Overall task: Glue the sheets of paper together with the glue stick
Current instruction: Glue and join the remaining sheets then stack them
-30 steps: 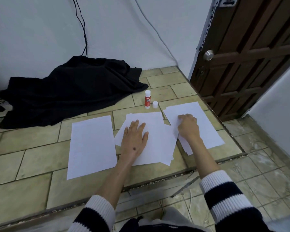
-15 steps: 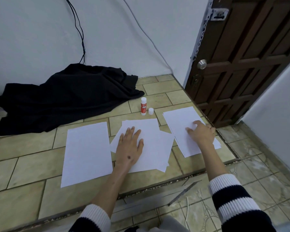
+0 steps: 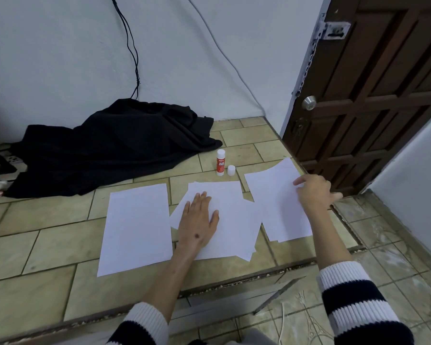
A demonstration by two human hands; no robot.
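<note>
Three lots of white paper lie on the tiled floor. A single sheet (image 3: 137, 227) is on the left. My left hand (image 3: 198, 221) rests flat, fingers spread, on the middle pile of overlapping sheets (image 3: 234, 220). My right hand (image 3: 314, 192) pinches the right edge of the right sheet (image 3: 274, 202), whose far corner curls up off the floor. A second sheet peeks out beneath its near edge. The red and white glue stick (image 3: 220, 162) stands upright beyond the middle pile, uncapped, with its white cap (image 3: 231, 170) beside it.
A heap of black cloth (image 3: 115, 150) lies against the wall at the back left, with cables hanging above it. A brown wooden door (image 3: 373, 95) stands to the right. A step edge (image 3: 234, 285) runs just in front of the papers.
My right hand slid rightward across the right sheet to its right edge and took hold; the sheet's far corner has lifted. My left hand stayed on the middle pile.
</note>
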